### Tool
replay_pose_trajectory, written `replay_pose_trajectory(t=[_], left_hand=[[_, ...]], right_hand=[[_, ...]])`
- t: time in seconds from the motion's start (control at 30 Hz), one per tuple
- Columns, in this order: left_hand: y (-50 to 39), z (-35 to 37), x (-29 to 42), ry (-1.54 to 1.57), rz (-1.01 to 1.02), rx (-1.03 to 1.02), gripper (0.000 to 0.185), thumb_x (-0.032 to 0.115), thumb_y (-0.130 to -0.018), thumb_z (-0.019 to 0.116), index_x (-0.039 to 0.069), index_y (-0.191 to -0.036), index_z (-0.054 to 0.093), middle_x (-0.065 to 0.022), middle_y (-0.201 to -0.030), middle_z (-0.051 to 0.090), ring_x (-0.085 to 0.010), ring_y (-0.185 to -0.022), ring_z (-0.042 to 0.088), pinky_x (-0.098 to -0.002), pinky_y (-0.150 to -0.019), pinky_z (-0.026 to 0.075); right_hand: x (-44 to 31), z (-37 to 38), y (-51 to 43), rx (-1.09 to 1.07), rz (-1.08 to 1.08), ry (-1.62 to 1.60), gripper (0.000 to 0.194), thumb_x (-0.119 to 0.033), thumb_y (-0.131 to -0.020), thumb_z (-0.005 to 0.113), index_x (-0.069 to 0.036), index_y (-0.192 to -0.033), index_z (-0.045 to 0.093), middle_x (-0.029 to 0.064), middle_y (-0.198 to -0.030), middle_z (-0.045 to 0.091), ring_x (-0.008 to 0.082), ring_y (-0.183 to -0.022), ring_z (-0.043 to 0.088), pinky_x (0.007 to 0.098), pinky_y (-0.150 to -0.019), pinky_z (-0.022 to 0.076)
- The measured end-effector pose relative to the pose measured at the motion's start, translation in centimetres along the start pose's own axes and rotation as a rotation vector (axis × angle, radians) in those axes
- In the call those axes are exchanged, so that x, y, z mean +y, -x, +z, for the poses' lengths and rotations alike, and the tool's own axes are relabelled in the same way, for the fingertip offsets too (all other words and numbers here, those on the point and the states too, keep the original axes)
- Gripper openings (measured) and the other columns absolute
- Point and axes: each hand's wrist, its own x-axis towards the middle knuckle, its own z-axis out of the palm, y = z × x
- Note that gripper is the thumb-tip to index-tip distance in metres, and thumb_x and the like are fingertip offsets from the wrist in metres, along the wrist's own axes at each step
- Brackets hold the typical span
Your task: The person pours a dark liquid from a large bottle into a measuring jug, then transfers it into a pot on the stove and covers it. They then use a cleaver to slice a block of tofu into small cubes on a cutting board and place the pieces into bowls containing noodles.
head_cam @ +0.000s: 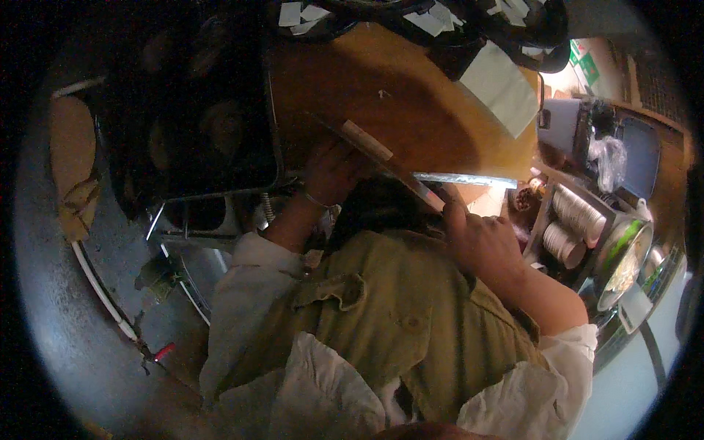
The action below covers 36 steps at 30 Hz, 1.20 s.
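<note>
My right hand (484, 236) grips the near end of a long, narrow blade-like tool (410, 181), apparently a knife. The tool slants away to the upper left over a brown wooden tabletop (418, 88), its far tip dark and thin. Close along its far side lies a short, pale brown stick-like piece (367, 139); its material is unclear. My left hand (335, 170), wearing a thin bracelet, is in deep shadow at the table's near edge, beside the tool's far half. Its fingers are too dark to make out, and whether it holds anything is hidden.
Black containers (462, 41) with pale pieces line the far edge. A pale square sheet (500, 91) lies at the right. Left stands a dark tray-like surface (220, 190). Stacked pale discs (580, 214) and a bowl (605, 300) are farther right.
</note>
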Motion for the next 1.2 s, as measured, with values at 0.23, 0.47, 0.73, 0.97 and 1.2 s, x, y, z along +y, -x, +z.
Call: replay_pose_trajectory(t=[0.23,0.47,0.73,0.97,1.2], left_hand=[[0.4,0.1,-0.1,0.087,0.013,-0.023,0.031,0.022,-0.067,0.066,0.015,-0.097,0.063,-0.0090,-0.110,0.055,-0.0284,-0.101,0.053,-0.0435,-0.086,0.042],[-0.9,-0.5,0.2,0.038,-0.014,-0.054,0.027,0.022,-0.069,0.066,0.013,-0.094,0.064,-0.0087,-0.105,0.058,-0.0290,-0.101,0.053,-0.0414,-0.086,0.043],[-0.7,-0.7,0.3,0.053,-0.020,-0.022,0.028,0.016,-0.065,0.066,0.009,-0.092,0.064,-0.0093,-0.103,0.058,-0.0333,-0.101,0.052,-0.0434,-0.085,0.044],[0.6,0.2,-0.1,0.053,0.035,0.017,0.032,0.016,-0.062,0.067,0.012,-0.093,0.063,-0.0064,-0.105,0.058,-0.0277,-0.101,0.052,-0.0417,-0.084,0.044],[-0.3,0.3,0.2,0.129,-0.049,0.084,0.023,0.016,-0.064,0.066,0.010,-0.086,0.063,-0.0087,-0.103,0.059,-0.0291,-0.099,0.053,-0.0420,-0.081,0.044]], right_hand=[[0.2,-0.4,-0.6,0.012,-0.082,-0.032,0.025,-0.015,-0.081,0.042,0.000,-0.100,0.046,0.0145,-0.059,0.060,0.0340,-0.061,0.063,0.0462,-0.043,0.0500],[1.1,0.8,-2.9,-0.050,-0.043,-0.163,0.019,-0.011,-0.079,0.045,0.001,-0.093,0.045,0.0160,-0.061,0.061,0.0344,-0.066,0.063,0.0449,-0.052,0.0511],[2.8,3.0,-3.7,0.110,-0.108,-0.089,0.022,-0.015,-0.080,0.047,-0.002,-0.097,0.042,0.0185,-0.068,0.061,0.0355,-0.059,0.061,0.0440,-0.054,0.0499],[1.8,-1.8,0.0,-0.107,-0.091,-0.022,0.023,-0.016,-0.082,0.045,-0.001,-0.099,0.040,0.0225,-0.074,0.058,0.0370,-0.058,0.060,0.0468,-0.052,0.0493],[1.0,-0.1,-2.2,-0.075,-0.077,-0.129,0.024,-0.015,-0.083,0.044,0.003,-0.098,0.040,0.0231,-0.075,0.060,0.0387,-0.060,0.060,0.0483,-0.055,0.0492]])
